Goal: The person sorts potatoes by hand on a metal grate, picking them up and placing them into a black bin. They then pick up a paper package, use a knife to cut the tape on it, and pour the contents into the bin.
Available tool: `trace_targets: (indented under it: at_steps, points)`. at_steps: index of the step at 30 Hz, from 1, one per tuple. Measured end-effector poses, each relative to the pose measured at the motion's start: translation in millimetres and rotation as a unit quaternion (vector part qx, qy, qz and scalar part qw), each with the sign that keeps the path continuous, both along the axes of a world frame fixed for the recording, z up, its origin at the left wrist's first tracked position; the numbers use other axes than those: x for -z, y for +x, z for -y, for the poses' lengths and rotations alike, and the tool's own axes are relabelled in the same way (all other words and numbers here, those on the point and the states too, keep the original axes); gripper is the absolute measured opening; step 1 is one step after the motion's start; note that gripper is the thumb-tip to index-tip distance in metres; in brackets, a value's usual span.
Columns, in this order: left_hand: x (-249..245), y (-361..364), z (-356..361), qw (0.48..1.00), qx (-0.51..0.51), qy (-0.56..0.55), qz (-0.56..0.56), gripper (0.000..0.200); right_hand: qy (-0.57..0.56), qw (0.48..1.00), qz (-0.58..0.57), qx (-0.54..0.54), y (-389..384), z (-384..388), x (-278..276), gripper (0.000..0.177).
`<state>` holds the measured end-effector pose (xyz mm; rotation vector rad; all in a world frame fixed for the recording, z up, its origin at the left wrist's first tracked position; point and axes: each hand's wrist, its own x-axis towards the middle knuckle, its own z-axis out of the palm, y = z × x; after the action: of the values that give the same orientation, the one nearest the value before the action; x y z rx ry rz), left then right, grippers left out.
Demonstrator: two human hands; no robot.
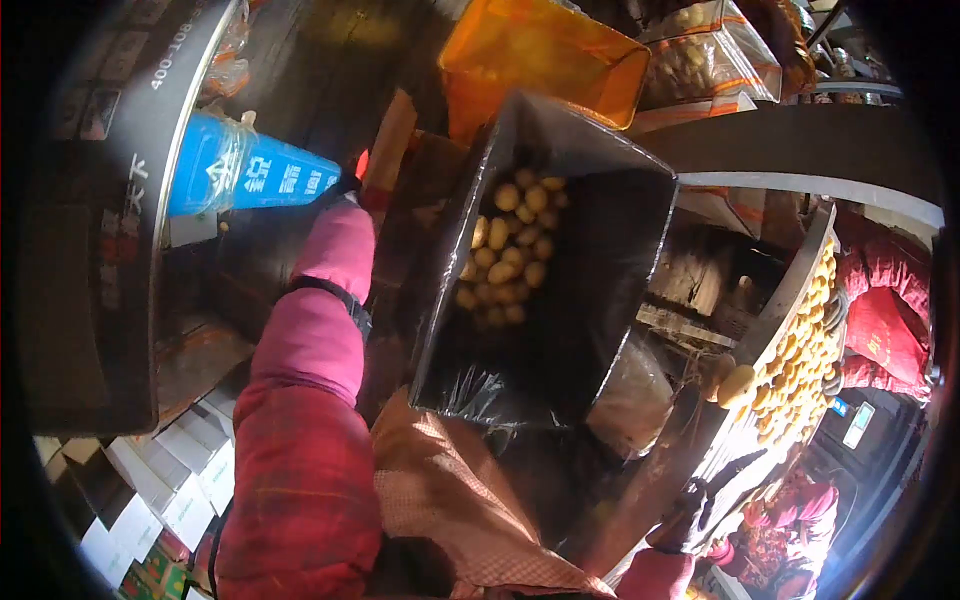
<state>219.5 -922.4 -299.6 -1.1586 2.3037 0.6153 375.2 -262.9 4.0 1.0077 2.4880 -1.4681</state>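
My left hand (pixel 345 186), in a dark glove, reaches forward at the end of a pink sleeve. It meets the narrow end of a blue piece with white printed characters (pixel 255 170); shadow hides whether its fingers grip it. Clear wrapping crosses the wide end of the blue piece. My right hand (pixel 688 510), also dark-gloved, is low on the right beside the sloping edge of a sorting bed (pixel 775 330); its fingers are too dark to read. Between my arms stands an open box lined with black plastic (pixel 590 300), with small yellow potato-like produce (pixel 508 250) in it.
Behind the box is an orange crate (pixel 545 55), near clear bags of produce (pixel 690 65). Many yellowish pieces (pixel 800 350) lie on the bed. A dark printed panel (pixel 115 220) stands at left, above white cartons (pixel 175 470). Another person (pixel 795 530) is at lower right.
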Motion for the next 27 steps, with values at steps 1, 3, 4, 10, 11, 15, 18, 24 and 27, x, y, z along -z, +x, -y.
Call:
trace_targets:
  at_steps: [1, 3, 4, 10, 11, 15, 18, 24, 27]
  points:
    - [-3, -1, 1, 1.0, -0.003, -0.004, 0.006, 0.058, 0.008, 1.0, -0.009, -0.016, 0, 1, -1, 0.018]
    - [-14, 4, 0, 1.0, -0.006, -0.01, 0.023, 0.059, 0.018, 0.999, -0.015, -0.029, 2, 2, -5, 0.018]
    - [-22, 7, 1, 0.999, -0.009, -0.015, 0.033, 0.06, 0.002, 1.0, 0.013, 0.013, -3, 14, -9, 0.02]
    - [-68, 43, 2, 0.998, -0.023, -0.027, 0.053, 0.064, -0.048, 0.998, 0.029, 0.031, -2, 7, 7, 0.024]
    - [-73, 50, 6, 0.998, -0.021, -0.033, 0.053, 0.064, -0.06, 0.997, 0.03, 0.024, -1, 2, 12, 0.024]
    - [-35, 123, 42, 0.997, -0.058, -0.056, -0.013, 0.065, -0.152, 0.988, -0.033, -0.011, 8, -24, 44, 0.022]
    - [-51, 158, 51, 0.984, -0.034, -0.025, -0.173, 0.062, -0.072, 0.993, -0.084, -0.033, 5, -23, 53, 0.022]
    - [-118, 149, -23, 0.873, 0.171, -0.02, -0.457, 0.029, -0.243, 0.967, -0.053, 0.056, -26, 57, -23, 0.023]
    - [-198, 125, -82, 0.88, 0.12, 0.114, -0.445, 0.029, -0.273, 0.948, -0.151, 0.06, -10, 18, -1, 0.025]
